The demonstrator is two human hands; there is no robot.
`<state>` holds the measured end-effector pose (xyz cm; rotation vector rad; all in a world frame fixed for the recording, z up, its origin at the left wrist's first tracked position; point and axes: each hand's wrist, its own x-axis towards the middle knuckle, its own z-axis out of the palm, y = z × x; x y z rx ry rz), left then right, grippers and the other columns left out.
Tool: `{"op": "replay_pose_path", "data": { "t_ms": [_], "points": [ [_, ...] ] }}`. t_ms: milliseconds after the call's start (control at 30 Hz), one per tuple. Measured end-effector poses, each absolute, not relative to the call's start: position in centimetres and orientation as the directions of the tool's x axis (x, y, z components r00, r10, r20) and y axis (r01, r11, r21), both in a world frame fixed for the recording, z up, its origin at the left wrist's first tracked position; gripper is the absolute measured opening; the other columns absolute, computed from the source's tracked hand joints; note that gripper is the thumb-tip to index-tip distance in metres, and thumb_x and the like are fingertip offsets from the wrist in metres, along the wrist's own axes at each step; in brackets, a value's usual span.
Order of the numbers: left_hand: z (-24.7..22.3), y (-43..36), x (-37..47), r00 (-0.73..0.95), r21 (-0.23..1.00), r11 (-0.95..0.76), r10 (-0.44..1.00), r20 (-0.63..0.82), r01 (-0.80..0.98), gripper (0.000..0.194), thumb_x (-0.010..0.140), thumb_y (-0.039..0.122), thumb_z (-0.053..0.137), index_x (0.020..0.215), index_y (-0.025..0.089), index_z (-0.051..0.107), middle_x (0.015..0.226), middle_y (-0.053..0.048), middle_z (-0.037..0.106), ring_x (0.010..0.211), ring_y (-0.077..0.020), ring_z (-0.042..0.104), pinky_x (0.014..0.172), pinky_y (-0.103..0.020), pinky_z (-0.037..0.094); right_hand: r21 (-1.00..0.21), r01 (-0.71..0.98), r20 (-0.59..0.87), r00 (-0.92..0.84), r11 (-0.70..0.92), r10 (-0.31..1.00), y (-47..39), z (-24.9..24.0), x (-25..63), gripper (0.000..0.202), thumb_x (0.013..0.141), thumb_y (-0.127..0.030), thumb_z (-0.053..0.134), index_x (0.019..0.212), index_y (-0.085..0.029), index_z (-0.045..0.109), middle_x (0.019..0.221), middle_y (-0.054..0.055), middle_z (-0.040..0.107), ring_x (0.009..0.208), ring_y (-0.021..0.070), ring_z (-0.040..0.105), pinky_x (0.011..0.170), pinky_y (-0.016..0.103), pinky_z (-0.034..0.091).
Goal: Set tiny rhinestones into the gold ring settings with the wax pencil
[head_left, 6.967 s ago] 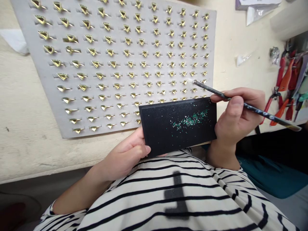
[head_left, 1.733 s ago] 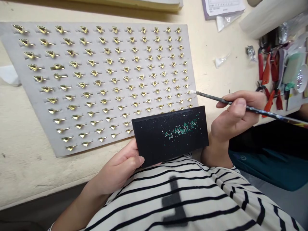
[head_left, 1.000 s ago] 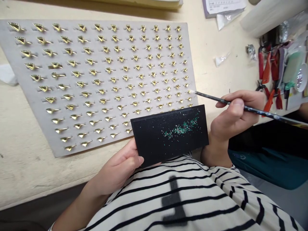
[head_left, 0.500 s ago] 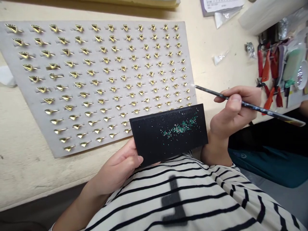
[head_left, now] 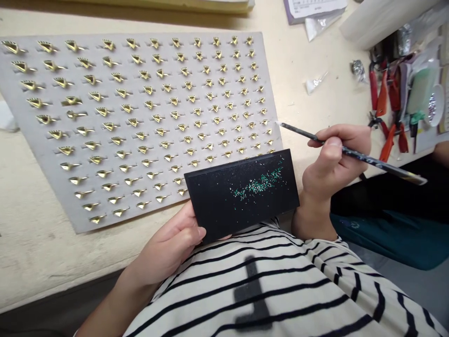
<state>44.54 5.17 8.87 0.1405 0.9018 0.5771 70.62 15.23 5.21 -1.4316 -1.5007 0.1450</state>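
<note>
My left hand [head_left: 178,236] grips the lower left corner of a flat black tray [head_left: 217,206], thumb on top. Tiny green and clear rhinestones [head_left: 261,182] lie scattered across the tray's right half. Between the thumb and fingers of my right hand [head_left: 329,157] is a thin dark stick [head_left: 375,163] with a pale tip, shaped like a pencil or brush. Its tip is close to the right edge of a grey foam board [head_left: 66,196]. Rows of gold rings [head_left: 148,90] with triangular tops stand in the board's slots. The tray covers the board's lower right corner.
Red-handled pliers [head_left: 389,145] lie at the right, beside a white dish of stones [head_left: 436,105]. Small clear plastic bags [head_left: 315,83] and a purple-edged pad [head_left: 298,11] rest behind. A yellow-edged slab [head_left: 210,7] runs along the back. Part of another person's arm [head_left: 441,153] shows far right.
The view has shifted slightly, so most things on the table appear a little further left. Both hands keep their holds on the tray and the stick.
</note>
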Motion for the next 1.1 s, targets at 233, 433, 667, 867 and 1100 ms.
{"op": "replay_pose_path", "data": {
  "t_ms": [233,433,667,867,1100],
  "points": [
    [8.8,5.1,44.5,0.491,0.344,0.827,0.546,-0.679,-0.444,0.045,0.084,0.017,0.061,0.127,0.031,0.062,0.122,0.000,0.072,0.110,-0.0253,0.066,0.094,-0.036,0.055,-0.608,0.744,0.539,0.129,0.278,0.833,14.5,5.5,70.8,0.016,0.079,-0.015,0.045,0.074,-0.021,0.059,0.071,-0.003,0.059,0.076,0.0103,0.056,0.076,0.034,0.043],
    [8.6,4.9,44.4,0.512,0.336,0.796,0.588,-0.626,-0.504,0.051,0.090,0.014,0.055,0.138,0.032,0.055,0.126,-0.002,0.071,0.112,-0.0236,0.068,0.102,-0.038,0.051,-0.628,0.749,0.545,0.230,0.210,0.806,14.5,5.4,70.7,0.017,0.084,-0.019,0.044,0.078,-0.021,0.060,0.074,-0.003,0.059,0.074,0.0091,0.057,0.072,0.032,0.045],
    [9.0,5.0,44.7,0.486,0.296,0.799,0.566,-0.666,-0.524,0.056,0.090,0.014,0.053,0.143,0.032,0.051,0.123,-0.003,0.074,0.116,-0.0253,0.067,0.110,-0.041,0.046,-0.661,0.722,0.527,0.255,0.203,0.811,14.7,5.2,70.5,0.020,0.092,-0.028,0.043,0.083,-0.020,0.060,0.076,-0.003,0.058,0.068,0.0068,0.060,0.066,0.029,0.047],
    [8.8,4.7,44.5,0.492,0.288,0.806,0.555,-0.670,-0.517,0.060,0.091,0.013,0.052,0.147,0.034,0.046,0.125,-0.002,0.073,0.114,-0.0238,0.069,0.109,-0.040,0.048,-0.635,0.755,0.455,0.192,0.165,0.869,14.6,5.2,70.7,0.020,0.092,-0.029,0.045,0.085,-0.023,0.063,0.083,-0.002,0.063,0.081,0.0107,0.063,0.080,0.035,0.049],
    [8.0,4.2,44.2,0.521,0.305,0.795,0.584,-0.623,-0.525,0.062,0.092,0.011,0.049,0.149,0.034,0.041,0.126,-0.002,0.072,0.112,-0.0223,0.069,0.105,-0.038,0.051,-0.533,0.833,0.431,0.114,0.150,0.895,14.3,5.8,70.6,0.018,0.090,-0.023,0.046,0.089,-0.023,0.064,0.086,-0.003,0.066,0.089,0.0124,0.061,0.090,0.037,0.044]
  ]
}}
